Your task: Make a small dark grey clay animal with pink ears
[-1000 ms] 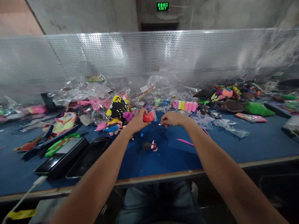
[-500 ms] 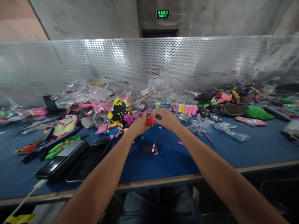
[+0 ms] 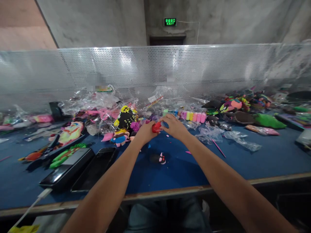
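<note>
My left hand (image 3: 146, 133) is closed round a red lump of modelling clay (image 3: 155, 127), raised over the blue table. From the other side my right hand (image 3: 175, 125) has its curled thumb and fingers at the clay's right edge; the exact contact is small and partly hidden. Below both hands lies a small dark clay animal (image 3: 157, 158) with pink ears and red eyes. A blue clay bit (image 3: 149, 146) and tiny pink crumbs are scattered close by.
A power bank (image 3: 66, 168) with a white cable and a black phone (image 3: 95, 170) lie at left. Behind stand a black-and-yellow clay figure (image 3: 126, 118), a row of coloured clay packs (image 3: 193, 116) and plastic wrappers. A purple stick (image 3: 218, 148) lies at right.
The red clay looks rounder now, and the right fingers have spread more around its edge. The whole view has shifted slightly, with everything a little lower. The dark clay animal stays in place.
</note>
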The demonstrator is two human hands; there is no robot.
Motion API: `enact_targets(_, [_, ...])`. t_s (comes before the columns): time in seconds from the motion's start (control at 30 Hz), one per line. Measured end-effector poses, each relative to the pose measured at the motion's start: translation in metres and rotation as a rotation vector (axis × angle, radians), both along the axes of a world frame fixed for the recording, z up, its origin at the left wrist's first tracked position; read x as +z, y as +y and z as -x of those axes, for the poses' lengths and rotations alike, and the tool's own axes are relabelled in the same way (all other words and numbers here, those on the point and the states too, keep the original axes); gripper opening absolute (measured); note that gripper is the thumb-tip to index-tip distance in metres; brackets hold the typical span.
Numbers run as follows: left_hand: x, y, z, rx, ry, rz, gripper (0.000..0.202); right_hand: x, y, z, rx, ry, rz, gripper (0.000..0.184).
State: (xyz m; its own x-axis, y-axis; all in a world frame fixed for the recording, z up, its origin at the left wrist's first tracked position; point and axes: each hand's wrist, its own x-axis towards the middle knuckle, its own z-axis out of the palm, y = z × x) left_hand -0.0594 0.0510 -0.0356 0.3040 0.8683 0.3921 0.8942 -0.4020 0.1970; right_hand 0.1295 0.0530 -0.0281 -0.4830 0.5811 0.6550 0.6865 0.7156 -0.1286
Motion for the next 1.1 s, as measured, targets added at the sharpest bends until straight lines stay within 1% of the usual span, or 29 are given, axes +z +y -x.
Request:
enact_targets(0.1, [-0.001,0.0,0.0,-0.01,0.01,0.003,0.036,0.0,-0.001,0.0,0.004,-0.02,0.003,0.031])
enact_targets(0.2, [0.0,-0.002,-0.001,-0.007,0.018,0.011,0.039,0.0,-0.001,0.001,-0.006,-0.045,0.018,0.03])
enact_targets(0.4, [0.003,-0.01,-0.011,0.016,0.048,0.044,0.041,0.0,-0.006,0.007,-0.132,-0.138,0.045,0.035])
enact_targets(0.53, [0.003,-0.013,-0.017,0.039,0.062,0.04,0.039,0.004,-0.012,0.011,-0.219,-0.165,-0.018,0.025])
enact_targets(0.6, [0.003,-0.014,-0.018,0.049,0.067,0.034,0.039,0.006,-0.013,0.012,-0.228,-0.169,-0.027,0.019])
enact_targets(0.7, [0.003,-0.014,-0.018,0.055,0.082,0.036,0.041,0.007,-0.013,0.013,-0.178,-0.164,0.036,0.016])
enact_targets(0.87, [0.004,-0.016,-0.018,0.058,0.122,0.037,0.042,0.006,-0.007,0.013,-0.092,-0.137,0.133,0.021])
enact_targets(1.0, [0.004,-0.018,-0.02,0.057,0.132,0.021,0.042,0.006,-0.003,0.012,-0.03,-0.098,0.189,0.012])
enact_targets(1.1, [0.006,-0.018,-0.02,0.032,0.123,0.019,0.043,0.005,-0.001,0.011,0.022,-0.016,0.235,0.01])
